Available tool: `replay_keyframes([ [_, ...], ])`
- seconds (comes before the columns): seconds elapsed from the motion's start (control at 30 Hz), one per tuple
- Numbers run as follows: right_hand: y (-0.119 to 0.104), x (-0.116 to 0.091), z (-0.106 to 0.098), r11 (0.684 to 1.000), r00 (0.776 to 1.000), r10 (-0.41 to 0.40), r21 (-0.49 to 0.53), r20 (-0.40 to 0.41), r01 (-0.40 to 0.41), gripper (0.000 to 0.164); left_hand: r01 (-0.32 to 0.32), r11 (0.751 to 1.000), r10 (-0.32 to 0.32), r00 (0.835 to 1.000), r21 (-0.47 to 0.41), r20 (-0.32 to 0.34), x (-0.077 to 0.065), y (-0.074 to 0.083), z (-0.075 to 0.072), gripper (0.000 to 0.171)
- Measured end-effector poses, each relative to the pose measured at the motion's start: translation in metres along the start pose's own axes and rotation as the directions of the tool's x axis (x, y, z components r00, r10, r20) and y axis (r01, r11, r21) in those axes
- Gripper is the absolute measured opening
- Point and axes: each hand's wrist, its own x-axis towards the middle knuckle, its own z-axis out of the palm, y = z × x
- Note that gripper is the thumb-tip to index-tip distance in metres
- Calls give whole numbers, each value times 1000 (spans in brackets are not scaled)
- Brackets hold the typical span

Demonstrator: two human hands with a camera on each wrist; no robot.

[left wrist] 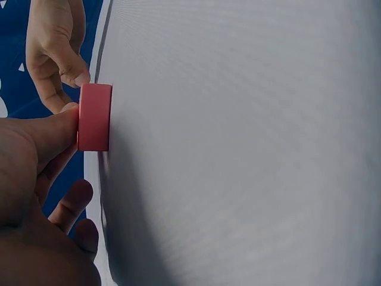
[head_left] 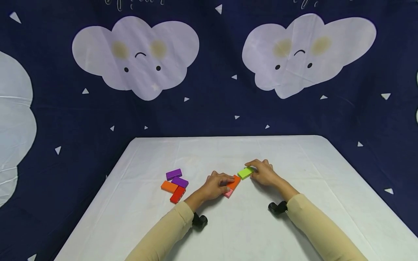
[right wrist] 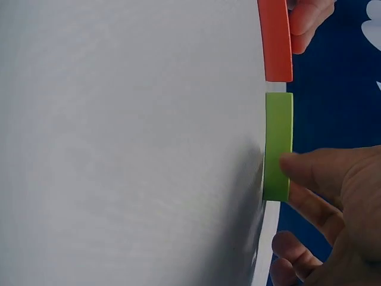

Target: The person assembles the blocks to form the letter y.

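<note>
Toward the middle of the white table, my left hand (head_left: 213, 186) has its thumb at a pink block (head_left: 229, 193) and its fingers on an orange block (head_left: 233, 182), holding the two end to end. The pink block (left wrist: 95, 117) shows its end face in the left wrist view. To the right, my right hand (head_left: 263, 173) grips a lime-green block (head_left: 245, 173) between thumb and fingers. This green block (right wrist: 278, 146) lies flat, with a small gap to the orange block (right wrist: 276, 42) in the right wrist view.
Left of my left hand lies a loose group: a purple block (head_left: 173, 174), a second purple block (head_left: 180, 182), another orange block (head_left: 169, 187) and a red block (head_left: 177, 194). A white cloth covers the table (head_left: 310, 166). Behind it hangs a dark blue curtain (head_left: 215, 108) with clouds.
</note>
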Motion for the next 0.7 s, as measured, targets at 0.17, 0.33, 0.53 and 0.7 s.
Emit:
replay_keyframes([
  [0.17,-1,-2,0,999,998,48,-4,-44,-48,47,15,1000,-15,1000,7,5,0,0,0,32],
  [0.33,-5,-2,0,992,985,127,-3,-118,-128,48,34,999,-35,999,10,14,1,0,-1,32],
  [0.53,-13,-4,-1,981,965,196,32,-173,-194,50,24,1000,-24,1000,4,13,1,-1,-1,33],
  [0.7,-18,-8,1,971,955,237,48,-179,-232,52,20,1000,-20,1000,2,14,0,-1,0,33],
])
